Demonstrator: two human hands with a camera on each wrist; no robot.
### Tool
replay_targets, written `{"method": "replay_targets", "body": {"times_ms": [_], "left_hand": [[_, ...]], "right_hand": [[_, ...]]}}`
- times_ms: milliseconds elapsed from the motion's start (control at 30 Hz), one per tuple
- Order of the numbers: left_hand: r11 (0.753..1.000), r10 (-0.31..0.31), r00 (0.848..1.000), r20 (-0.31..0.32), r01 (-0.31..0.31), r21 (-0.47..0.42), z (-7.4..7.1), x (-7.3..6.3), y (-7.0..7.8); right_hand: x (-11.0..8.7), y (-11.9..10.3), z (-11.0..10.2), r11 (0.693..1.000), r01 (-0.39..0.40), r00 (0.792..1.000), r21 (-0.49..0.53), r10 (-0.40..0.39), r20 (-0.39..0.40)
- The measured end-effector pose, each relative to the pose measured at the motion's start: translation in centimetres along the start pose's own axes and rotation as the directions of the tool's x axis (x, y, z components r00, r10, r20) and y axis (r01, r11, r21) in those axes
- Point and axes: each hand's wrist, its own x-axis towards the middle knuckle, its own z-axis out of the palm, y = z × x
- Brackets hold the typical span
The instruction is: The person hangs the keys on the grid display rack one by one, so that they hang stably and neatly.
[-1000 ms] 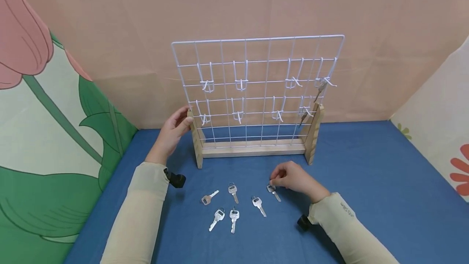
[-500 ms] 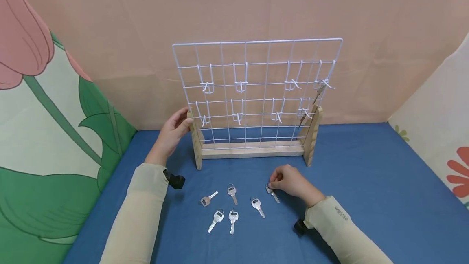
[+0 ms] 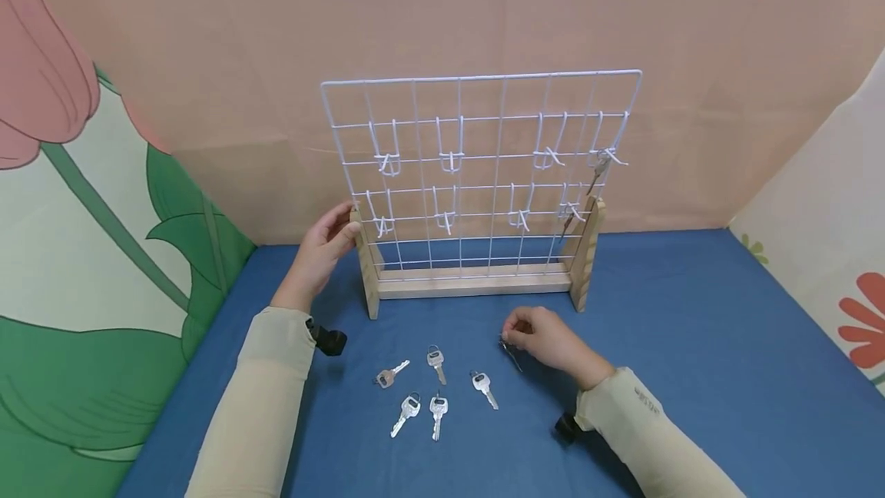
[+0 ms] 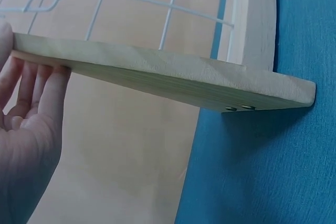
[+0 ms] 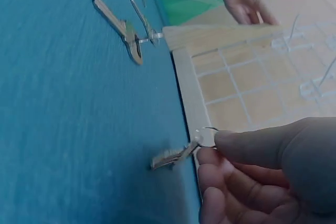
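Observation:
My right hand [image 3: 549,340] pinches a silver key [image 3: 512,357] by its small ring, between thumb and forefinger. In the right wrist view this key [image 5: 170,158] hangs tilted from the fingertips, close over the blue cloth. My left hand [image 3: 319,256] grips the upper end of the left wooden upright [image 3: 369,275] of a white wire rack [image 3: 484,78], thumb on one face and fingers on the other. Two keys hang on the rack's right side, an upper key [image 3: 598,171] and a lower key [image 3: 567,225]. Several white hooks [image 3: 451,162] line the grid in two rows.
Several keys with rings lie on the blue cloth [image 3: 657,313] before the rack, among them a right-hand key [image 3: 485,389] and a left-hand key [image 3: 392,373]. A beige backdrop [image 3: 691,137] stands behind; a flower-patterned panel [image 3: 90,267] borders the left side.
The key at my right hand has tipped up from lying flat and now hangs from the pinched ring. My left hand has kept its hold on the upright.

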Motion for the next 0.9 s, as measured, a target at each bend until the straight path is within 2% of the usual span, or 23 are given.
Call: {"method": "replay_targets", "body": {"times_ms": [233, 433, 567, 733, 900], "left_hand": [[1.000, -0.002, 1.000, -0.018, 0.002, 0.002, 0.0, 0.2, 0.0], [0.995, 0.030, 0.999, -0.045, -0.025, 0.093, -0.3, 0.0, -0.3], [0.988, 0.016, 0.999, -0.048, -0.008, 0.157, -0.8, 0.1, -0.1], [0.992, 0.001, 1.000, -0.030, 0.003, 0.125, -1.4, 0.5, 0.5], [0.998, -0.007, 1.000, -0.008, 0.007, 0.064, -1.5, 1.0, 0.5]], "right_hand": [[-0.6, -2.2, 0.1, 0.995, 0.082, 0.993, -0.056, -0.086, -0.084], [-1.2, -3.2, -0.2, 0.990, 0.127, 0.984, 0.065, -0.117, -0.136], [-1.5, -3.7, -0.8, 0.972, 0.132, 0.985, 0.194, -0.108, -0.132], [-1.8, -4.3, -1.5, 0.951, 0.171, 0.978, 0.257, -0.133, -0.159], [-2.0, -5.0, -1.8, 0.933, 0.279, 0.946, 0.229, -0.226, -0.232]]}}
